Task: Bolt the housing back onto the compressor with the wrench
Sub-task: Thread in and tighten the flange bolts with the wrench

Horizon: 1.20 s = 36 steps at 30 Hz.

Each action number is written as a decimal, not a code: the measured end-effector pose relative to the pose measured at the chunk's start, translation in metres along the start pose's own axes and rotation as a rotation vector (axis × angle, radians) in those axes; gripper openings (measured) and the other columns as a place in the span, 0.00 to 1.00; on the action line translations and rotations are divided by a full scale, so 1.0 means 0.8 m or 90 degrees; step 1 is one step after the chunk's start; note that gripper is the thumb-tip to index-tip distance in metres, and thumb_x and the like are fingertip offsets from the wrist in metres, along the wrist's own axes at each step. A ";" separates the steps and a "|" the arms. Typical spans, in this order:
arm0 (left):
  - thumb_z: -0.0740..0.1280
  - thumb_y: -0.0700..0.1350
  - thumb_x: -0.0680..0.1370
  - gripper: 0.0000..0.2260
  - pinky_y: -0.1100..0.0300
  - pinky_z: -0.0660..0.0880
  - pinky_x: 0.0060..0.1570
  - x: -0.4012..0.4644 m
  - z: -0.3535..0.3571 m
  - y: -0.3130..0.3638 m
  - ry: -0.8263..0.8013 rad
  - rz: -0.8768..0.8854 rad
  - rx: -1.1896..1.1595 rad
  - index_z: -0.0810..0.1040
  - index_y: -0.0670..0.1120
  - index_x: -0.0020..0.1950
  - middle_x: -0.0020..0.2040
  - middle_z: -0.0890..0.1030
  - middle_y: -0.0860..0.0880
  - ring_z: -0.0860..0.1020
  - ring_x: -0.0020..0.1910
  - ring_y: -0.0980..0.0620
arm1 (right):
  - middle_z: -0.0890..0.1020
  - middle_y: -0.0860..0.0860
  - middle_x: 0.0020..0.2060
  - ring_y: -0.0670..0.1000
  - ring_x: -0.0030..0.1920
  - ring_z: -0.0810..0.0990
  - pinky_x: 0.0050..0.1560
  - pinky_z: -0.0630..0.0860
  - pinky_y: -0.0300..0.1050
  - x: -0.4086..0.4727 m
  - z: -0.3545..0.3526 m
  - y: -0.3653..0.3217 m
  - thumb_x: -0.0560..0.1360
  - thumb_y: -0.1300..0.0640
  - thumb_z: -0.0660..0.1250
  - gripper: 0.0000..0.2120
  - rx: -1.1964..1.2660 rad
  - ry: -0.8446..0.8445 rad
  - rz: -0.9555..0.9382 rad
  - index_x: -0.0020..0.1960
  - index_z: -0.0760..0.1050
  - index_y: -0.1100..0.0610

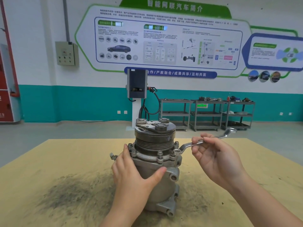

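The grey metal compressor [157,182] stands upright mid-table, dark pulley on top. Its flanged housing [154,158] carries upright bolts. The offset ring wrench [196,143] sits on the right-side bolt.

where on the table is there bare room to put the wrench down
Bare tabletop lies right of the compressor, behind the right hand holding the wrench. More lies far left, beyond the dark smudge. It is crowded around the compressor, where the left hand grips it.
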<state>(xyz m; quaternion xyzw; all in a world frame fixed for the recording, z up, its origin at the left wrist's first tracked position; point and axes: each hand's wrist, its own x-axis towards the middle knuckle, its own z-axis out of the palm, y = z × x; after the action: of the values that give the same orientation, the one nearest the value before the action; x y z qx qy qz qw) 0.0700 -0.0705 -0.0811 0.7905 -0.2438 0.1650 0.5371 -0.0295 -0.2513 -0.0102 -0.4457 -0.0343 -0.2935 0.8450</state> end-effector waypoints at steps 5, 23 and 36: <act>0.58 0.80 0.56 0.60 0.52 0.53 0.74 0.000 0.001 -0.001 0.003 0.004 -0.008 0.43 0.52 0.81 0.74 0.54 0.59 0.48 0.71 0.62 | 0.80 0.59 0.32 0.54 0.30 0.77 0.32 0.77 0.43 0.007 0.007 0.006 0.78 0.67 0.52 0.07 -0.029 0.001 -0.008 0.49 0.67 0.60; 0.54 0.82 0.56 0.60 0.50 0.53 0.75 0.001 0.003 -0.005 -0.005 0.011 0.029 0.41 0.53 0.80 0.73 0.53 0.59 0.48 0.71 0.61 | 0.83 0.50 0.48 0.51 0.43 0.85 0.45 0.81 0.42 -0.054 0.012 0.058 0.80 0.64 0.61 0.14 -0.495 -0.082 -0.575 0.50 0.75 0.44; 0.53 0.86 0.51 0.66 0.53 0.51 0.74 0.004 0.004 -0.002 0.018 0.004 0.011 0.46 0.50 0.81 0.74 0.54 0.56 0.49 0.72 0.59 | 0.80 0.48 0.46 0.47 0.41 0.81 0.42 0.77 0.40 -0.045 0.056 0.076 0.81 0.55 0.60 0.06 -0.517 -0.100 -0.692 0.54 0.73 0.46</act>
<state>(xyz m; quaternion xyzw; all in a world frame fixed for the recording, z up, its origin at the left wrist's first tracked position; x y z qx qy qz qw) 0.0739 -0.0737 -0.0822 0.7921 -0.2368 0.1801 0.5330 -0.0178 -0.1736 -0.0395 -0.6668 -0.2016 -0.6325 0.3385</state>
